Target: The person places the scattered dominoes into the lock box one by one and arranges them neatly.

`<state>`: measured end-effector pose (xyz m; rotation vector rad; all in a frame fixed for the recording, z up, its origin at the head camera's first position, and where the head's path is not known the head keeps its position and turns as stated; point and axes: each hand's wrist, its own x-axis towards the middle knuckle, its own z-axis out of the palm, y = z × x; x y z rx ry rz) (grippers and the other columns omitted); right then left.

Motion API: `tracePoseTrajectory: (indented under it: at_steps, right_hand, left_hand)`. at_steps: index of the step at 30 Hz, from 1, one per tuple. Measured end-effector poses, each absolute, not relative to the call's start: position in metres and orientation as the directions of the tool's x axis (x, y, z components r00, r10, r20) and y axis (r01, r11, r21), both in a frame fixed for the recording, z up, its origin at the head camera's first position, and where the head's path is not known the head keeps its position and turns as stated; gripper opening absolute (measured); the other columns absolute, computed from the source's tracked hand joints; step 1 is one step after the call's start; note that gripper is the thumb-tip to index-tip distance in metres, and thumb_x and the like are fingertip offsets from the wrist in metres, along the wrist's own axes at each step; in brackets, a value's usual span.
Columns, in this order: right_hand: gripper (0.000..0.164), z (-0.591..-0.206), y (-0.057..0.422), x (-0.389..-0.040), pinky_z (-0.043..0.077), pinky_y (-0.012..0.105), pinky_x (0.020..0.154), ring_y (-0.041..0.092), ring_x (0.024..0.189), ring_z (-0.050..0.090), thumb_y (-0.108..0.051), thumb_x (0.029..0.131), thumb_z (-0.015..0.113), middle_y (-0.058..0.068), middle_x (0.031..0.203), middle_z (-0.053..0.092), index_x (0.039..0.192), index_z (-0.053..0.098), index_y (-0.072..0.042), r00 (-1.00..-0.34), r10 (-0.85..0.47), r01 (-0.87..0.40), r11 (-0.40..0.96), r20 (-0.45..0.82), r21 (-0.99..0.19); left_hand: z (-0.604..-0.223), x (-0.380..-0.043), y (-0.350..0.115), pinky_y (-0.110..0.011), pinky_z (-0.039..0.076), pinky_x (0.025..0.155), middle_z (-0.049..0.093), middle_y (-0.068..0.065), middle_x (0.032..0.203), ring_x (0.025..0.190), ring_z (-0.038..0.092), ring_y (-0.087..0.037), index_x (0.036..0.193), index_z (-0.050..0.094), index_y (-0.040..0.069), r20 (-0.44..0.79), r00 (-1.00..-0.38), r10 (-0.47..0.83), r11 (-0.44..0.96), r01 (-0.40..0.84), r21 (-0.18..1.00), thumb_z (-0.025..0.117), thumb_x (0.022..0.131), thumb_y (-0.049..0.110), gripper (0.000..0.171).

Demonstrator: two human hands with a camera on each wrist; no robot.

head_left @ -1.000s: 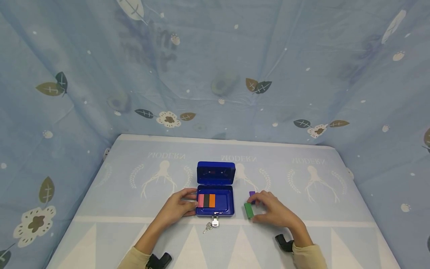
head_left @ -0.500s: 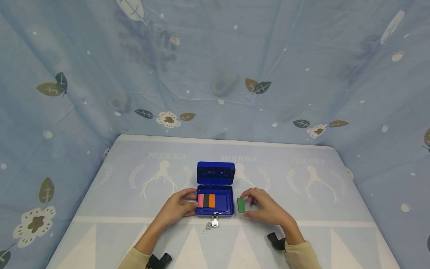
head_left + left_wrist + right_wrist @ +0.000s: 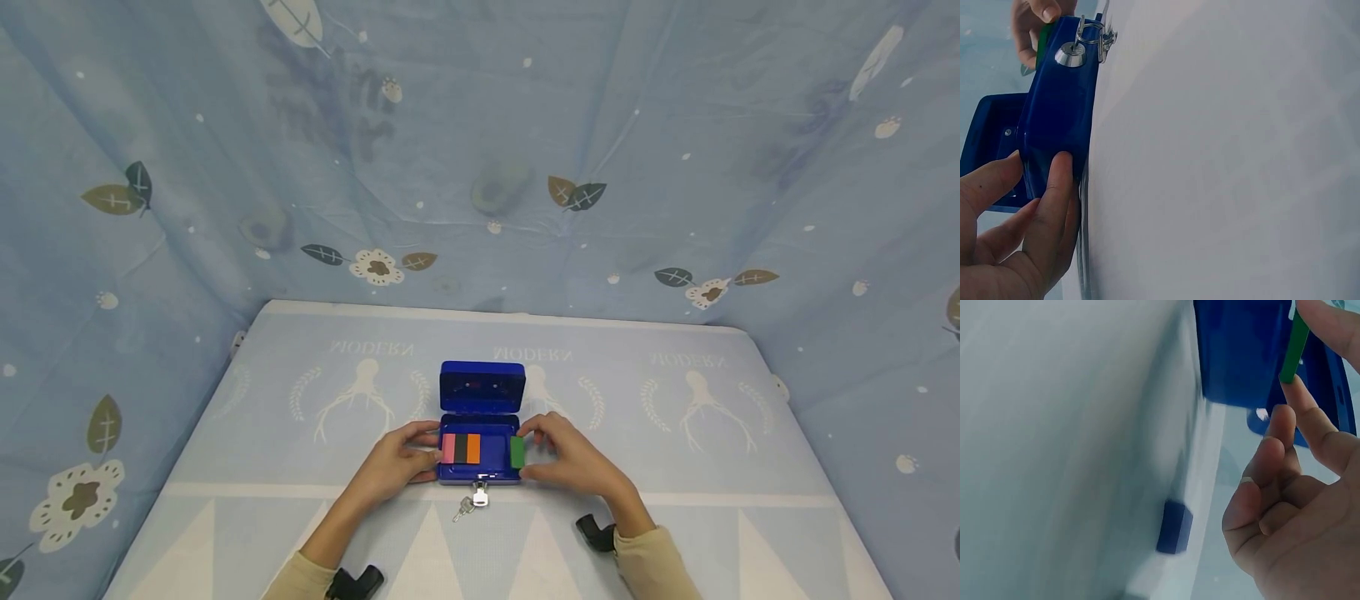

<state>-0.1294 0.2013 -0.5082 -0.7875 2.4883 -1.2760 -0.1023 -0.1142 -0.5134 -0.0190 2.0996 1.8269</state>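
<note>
A blue cash box (image 3: 501, 481) stands with its lid (image 3: 482, 383) raised. Inside, at the left, lie pink (image 3: 448, 448), dark (image 3: 461, 448) and orange (image 3: 474, 448) blocks side by side. My left hand (image 3: 395, 458) holds the box's left end; in the left wrist view its fingertips (image 3: 1060, 167) press the wall. Between thumb and index finger, my right hand (image 3: 566, 457) pinches a green block (image 3: 517, 452) by its two ends, over the box's right rim. The right wrist view shows a dark bluish-purple block (image 3: 1174, 527) on the table, hidden by my right hand in the head view.
Keys (image 3: 463, 507) hang from the lock (image 3: 480, 493) at the box's front. A patterned cloth covers the table (image 3: 300, 367). Blue printed fabric (image 3: 480, 150) rises behind and at both sides.
My right hand has carried the green block leftward from beside the purple block to the box's right rim, turning it upright in view. The left hand and box have stayed put.
</note>
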Motion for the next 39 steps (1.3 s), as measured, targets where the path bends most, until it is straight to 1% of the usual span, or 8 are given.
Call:
tracePoseTrajectory:
  at_steps: [6, 16, 23, 30, 39]
  right_hand:
    - [0.049, -0.513, 0.189, -0.133, 0.042, 0.029, 0.071, 0.027, 0.087, 0.047, -0.025, 0.079, 0.086, 0.012, 0.096, 0.051, 0.120, 0.061, -0.018, -0.834, -0.551, -0.339, 0.482, 0.021, -0.808]
    - [0.047, -0.511, 0.171, -0.136, 0.039, 0.030, 0.068, 0.021, 0.087, 0.041, -0.027, 0.079, 0.086, 0.009, 0.094, 0.044, 0.118, 0.062, -0.020, -0.858, -0.512, -0.267, 0.513, -0.042, -0.816]
    - [0.046, -0.515, 0.163, -0.137, 0.036, 0.031, 0.067, 0.021, 0.086, 0.040, -0.029, 0.076, 0.089, 0.009, 0.095, 0.043, 0.115, 0.065, -0.024, -0.883, -0.463, -0.239, 0.576, -0.071, -0.782]
    - [0.046, -0.519, 0.155, -0.138, 0.040, 0.032, 0.070, 0.020, 0.087, 0.042, -0.028, 0.073, 0.090, 0.007, 0.097, 0.047, 0.112, 0.067, -0.021, -0.890, -0.451, -0.259, 0.632, -0.075, -0.730]
    - [0.046, -0.519, 0.147, -0.136, 0.042, 0.034, 0.072, 0.021, 0.086, 0.042, -0.027, 0.072, 0.091, 0.005, 0.095, 0.043, 0.110, 0.067, -0.020, -0.905, -0.419, -0.266, 0.697, -0.077, -0.666]
  left_hand:
    - [-0.516, -0.103, -0.114, -0.040, 0.063, 0.073, 0.060, -0.021, 0.123, 0.095, 0.069, -0.030, 0.140, 0.052, -0.003, -0.271, -0.937, 0.220, 0.170, -0.237, 0.957, 0.073, 0.090, 0.004, 0.054]
    - [-0.515, -0.103, -0.113, -0.039, 0.063, 0.074, 0.060, -0.020, 0.123, 0.097, 0.069, -0.030, 0.140, 0.052, -0.003, -0.273, -0.935, 0.226, 0.161, -0.240, 0.957, 0.073, 0.091, 0.005, 0.054]
    - [-0.516, -0.105, -0.115, -0.038, 0.063, 0.075, 0.060, -0.022, 0.122, 0.097, 0.069, -0.030, 0.139, 0.052, -0.005, -0.265, -0.933, 0.243, 0.142, -0.236, 0.961, 0.071, 0.091, 0.002, 0.053]
    - [-0.516, -0.105, -0.115, -0.038, 0.063, 0.075, 0.060, -0.022, 0.121, 0.097, 0.069, -0.030, 0.139, 0.051, -0.005, -0.268, -0.933, 0.239, 0.148, -0.237, 0.960, 0.071, 0.091, 0.003, 0.053]
    - [-0.516, -0.105, -0.116, -0.039, 0.063, 0.075, 0.060, -0.021, 0.121, 0.095, 0.069, -0.029, 0.139, 0.051, -0.005, -0.273, -0.933, 0.237, 0.145, -0.244, 0.959, 0.072, 0.090, 0.003, 0.053]
